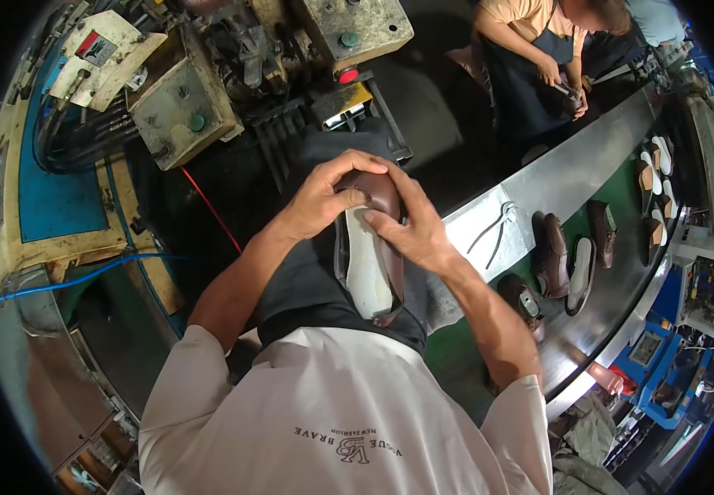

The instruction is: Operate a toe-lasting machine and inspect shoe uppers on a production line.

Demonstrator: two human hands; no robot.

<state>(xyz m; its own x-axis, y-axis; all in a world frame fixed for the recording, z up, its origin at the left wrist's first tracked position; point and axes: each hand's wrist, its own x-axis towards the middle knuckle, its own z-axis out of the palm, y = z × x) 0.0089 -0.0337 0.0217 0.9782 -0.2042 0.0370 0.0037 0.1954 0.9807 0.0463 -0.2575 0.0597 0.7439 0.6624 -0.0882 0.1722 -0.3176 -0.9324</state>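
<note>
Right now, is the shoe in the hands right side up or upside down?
Upside down. The brown shoe shows its pale bottom facing up, held between the left hand and right hand.

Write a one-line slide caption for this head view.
Left hand and right hand grip a brown leather shoe upper on a white last, sole side up, before a beige lasting machine.

Head cam, fisheye, looks steeply down, close over lap.
</note>
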